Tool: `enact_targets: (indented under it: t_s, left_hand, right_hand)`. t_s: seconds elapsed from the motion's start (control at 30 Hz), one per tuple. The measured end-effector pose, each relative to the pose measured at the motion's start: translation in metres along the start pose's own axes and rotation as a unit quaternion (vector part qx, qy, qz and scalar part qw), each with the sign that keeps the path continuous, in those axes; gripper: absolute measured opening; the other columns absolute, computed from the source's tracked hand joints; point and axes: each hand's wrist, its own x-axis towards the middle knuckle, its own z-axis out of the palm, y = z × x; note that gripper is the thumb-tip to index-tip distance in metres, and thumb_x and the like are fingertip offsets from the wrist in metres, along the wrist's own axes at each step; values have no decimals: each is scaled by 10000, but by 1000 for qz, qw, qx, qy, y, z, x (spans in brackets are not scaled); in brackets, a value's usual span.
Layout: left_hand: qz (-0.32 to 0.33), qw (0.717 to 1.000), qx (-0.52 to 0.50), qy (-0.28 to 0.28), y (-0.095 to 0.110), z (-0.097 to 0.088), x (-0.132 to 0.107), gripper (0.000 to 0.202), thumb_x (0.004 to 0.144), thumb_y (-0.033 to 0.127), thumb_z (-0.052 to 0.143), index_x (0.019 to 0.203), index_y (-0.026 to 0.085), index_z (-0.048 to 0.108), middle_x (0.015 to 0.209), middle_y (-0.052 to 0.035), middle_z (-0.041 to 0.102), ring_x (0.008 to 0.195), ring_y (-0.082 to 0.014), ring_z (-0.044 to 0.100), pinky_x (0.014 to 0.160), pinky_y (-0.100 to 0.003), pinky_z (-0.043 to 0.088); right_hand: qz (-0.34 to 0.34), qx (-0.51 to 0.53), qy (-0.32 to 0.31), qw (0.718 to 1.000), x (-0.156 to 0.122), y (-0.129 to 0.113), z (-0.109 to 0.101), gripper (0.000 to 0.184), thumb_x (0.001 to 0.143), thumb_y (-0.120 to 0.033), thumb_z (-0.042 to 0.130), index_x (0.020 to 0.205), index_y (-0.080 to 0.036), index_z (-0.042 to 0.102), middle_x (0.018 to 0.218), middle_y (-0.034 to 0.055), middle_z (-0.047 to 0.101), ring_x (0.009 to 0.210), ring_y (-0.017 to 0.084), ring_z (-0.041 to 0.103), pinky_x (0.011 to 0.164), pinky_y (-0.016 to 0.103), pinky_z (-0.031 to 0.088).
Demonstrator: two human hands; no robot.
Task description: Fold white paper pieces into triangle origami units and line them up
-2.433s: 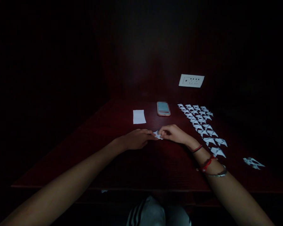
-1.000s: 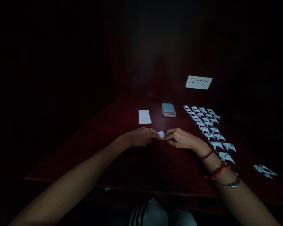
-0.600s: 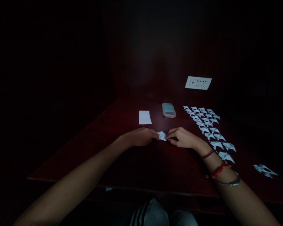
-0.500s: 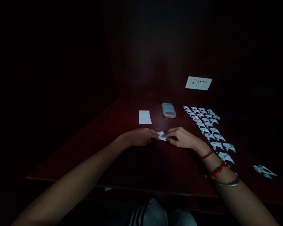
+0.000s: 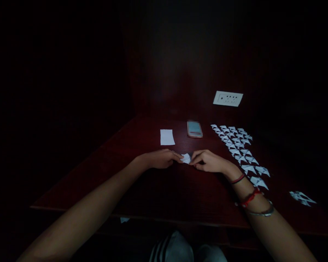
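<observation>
nearest the wearer, pale knees [image 5: 171,249] with dark stripes sit below the front edge of a dark red table [image 5: 120,191], and a white scrap [image 5: 124,219] shows just under that edge. farther in, to the right, a small cluster of white pieces [image 5: 302,198] lies on the tabletop, apart from everything else; its shapes are hard to make out. the right wrist wears thin bands and a red bracelet [image 5: 252,198]. in the middle, both hands meet over a small folded paper [image 5: 186,158], low at the tabletop. the left hand [image 5: 161,159], with a ring on one finger, is nearly closed and pinches the left end between thumb and forefinger. the right hand [image 5: 208,161] has its fingers bent, thumb and fingertip gathered at the right end in a light pinch. the step in hand looks like shaping or pressing a fold; the next move seems to call for the left pinch holding steady while the right fingertips work the crease. beyond the hands lie a flat white sheet [image 5: 167,137] and a blurred phone-like thing [image 5: 194,129]. to the right, rows of folded white pieces [image 5: 238,144] run away toward the wall, where a white socket plate [image 5: 227,98] is fixed.
</observation>
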Motion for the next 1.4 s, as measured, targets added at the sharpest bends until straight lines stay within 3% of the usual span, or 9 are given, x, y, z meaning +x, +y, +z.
enact_targets:
  t_s: [0.13,0.27,0.47,0.8,1.4]
  left_hand:
    - [-3,999,15,41,3,3,1,403,732,-5,372,1055,200,499,1152,7,482,1063,-109,423,916,-246,306]
    - [11,996,45,73,1,8,1,357,798,65,361,1114,206,449,1115,-12,500,1008,-112,457,877,-250,337]
    - [28,994,75,71,-5,13,2,373,812,83,376,1144,242,434,1198,1,436,1099,-119,376,934,-284,286]
    - [16,995,65,74,-4,15,5,362,825,80,355,1149,229,422,1215,6,422,1118,-109,363,944,-282,283]
    - [16,994,73,79,-5,16,9,394,807,68,357,1162,228,411,1193,6,448,1108,-102,378,943,-271,275]
  right_hand:
    - [35,-8,56,998,-2,5,-2,251,722,-116,465,905,-170,629,838,44,582,747,119,531,713,256,411]
    - [37,-1,54,998,-3,11,-3,313,720,-161,515,1027,-195,564,894,43,558,785,122,522,728,265,410]
    - [24,1,41,999,-2,17,0,248,762,-206,493,992,-209,586,903,44,550,819,127,511,747,273,402]
    - [11,6,33,999,1,14,1,259,743,-305,518,968,-209,602,889,42,548,802,125,516,730,260,404]
    - [11,-24,14,1000,0,13,-1,220,785,-248,462,945,-196,604,906,46,559,810,127,523,725,265,405]
